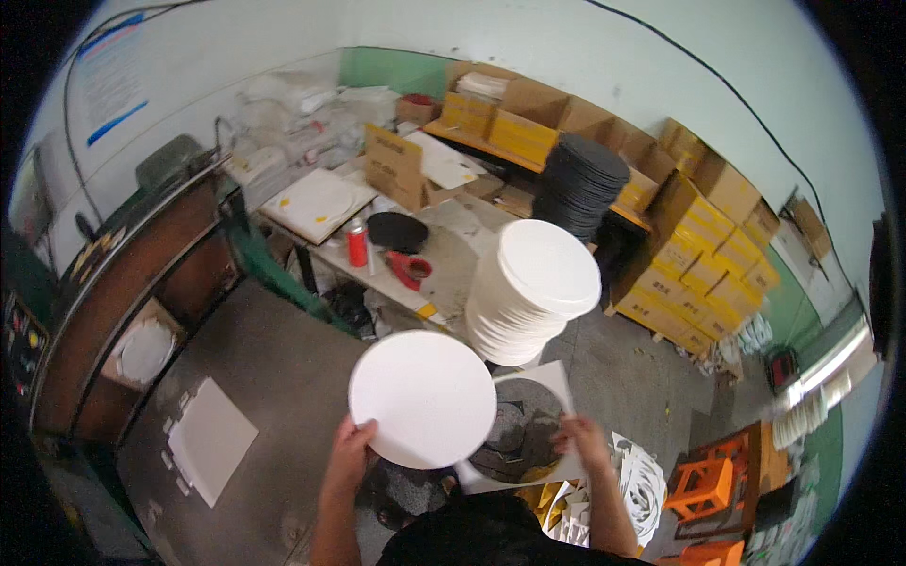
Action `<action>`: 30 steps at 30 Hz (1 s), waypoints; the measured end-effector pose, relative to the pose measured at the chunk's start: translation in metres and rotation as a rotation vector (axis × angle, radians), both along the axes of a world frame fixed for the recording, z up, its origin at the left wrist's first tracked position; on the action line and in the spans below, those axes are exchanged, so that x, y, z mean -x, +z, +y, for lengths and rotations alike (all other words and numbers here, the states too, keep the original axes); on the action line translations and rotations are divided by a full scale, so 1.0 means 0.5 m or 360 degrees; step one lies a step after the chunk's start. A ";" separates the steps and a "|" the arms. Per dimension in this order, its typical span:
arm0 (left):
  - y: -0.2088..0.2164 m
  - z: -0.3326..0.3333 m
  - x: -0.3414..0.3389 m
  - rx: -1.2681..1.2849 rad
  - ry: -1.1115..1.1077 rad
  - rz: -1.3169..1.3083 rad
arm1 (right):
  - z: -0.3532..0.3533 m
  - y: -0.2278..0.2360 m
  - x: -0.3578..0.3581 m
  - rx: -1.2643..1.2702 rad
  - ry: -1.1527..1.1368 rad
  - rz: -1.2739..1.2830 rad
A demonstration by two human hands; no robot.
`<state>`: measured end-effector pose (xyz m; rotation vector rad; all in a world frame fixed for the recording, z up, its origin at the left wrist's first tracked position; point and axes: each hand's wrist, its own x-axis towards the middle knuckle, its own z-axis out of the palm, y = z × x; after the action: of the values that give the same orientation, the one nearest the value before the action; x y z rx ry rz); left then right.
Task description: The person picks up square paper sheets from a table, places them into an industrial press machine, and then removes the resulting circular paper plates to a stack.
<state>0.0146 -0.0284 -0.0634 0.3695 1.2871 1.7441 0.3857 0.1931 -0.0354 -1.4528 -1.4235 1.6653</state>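
My left hand grips the lower left rim of a flat white round disc, with the thumb on its upper face. On the right, the fingers of my right hand close on the edge of a white square sheet frame with a big round hole. The disc overlaps the frame's left side, so part of the frame is hidden. Just beyond both hands rises a tall, slightly leaning stack of white discs.
A worktable holds a red spray can, a tape dispenser and a stack of black discs. Cardboard boxes line the back right. White cut-out scraps lie by my right forearm, near orange stools. Left stands a machine frame.
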 end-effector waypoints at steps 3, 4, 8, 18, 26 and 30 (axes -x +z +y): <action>0.041 0.078 0.015 -0.0301 0.0009 -0.0162 | 0.064 0.032 -0.212 -0.0313 -0.0291 -0.0740; 0.082 0.117 0.011 -0.0358 -0.0003 -0.0193 | 0.070 0.042 -0.260 -0.0503 -0.0446 -0.0757; 0.182 0.314 -0.024 -0.0533 -0.0089 -0.0217 | 0.115 0.010 -0.417 -0.1225 -0.0660 -0.1749; 0.244 0.718 -0.162 -0.0137 -0.0489 -0.0011 | -0.122 -0.673 -0.809 -0.0042 -0.0772 -0.2208; 0.273 0.678 -0.147 -0.0026 -0.0447 -0.0031 | 0.089 -0.833 -0.479 -0.0558 0.1110 -0.1611; 0.229 0.522 -0.164 0.0196 -0.0081 0.0690 | 0.324 -0.759 -0.262 0.0400 0.0780 -0.0450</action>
<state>0.0965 0.2328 0.0512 0.7309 1.6658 1.5825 0.5166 0.3553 -0.4149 -1.6161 -1.8996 2.0554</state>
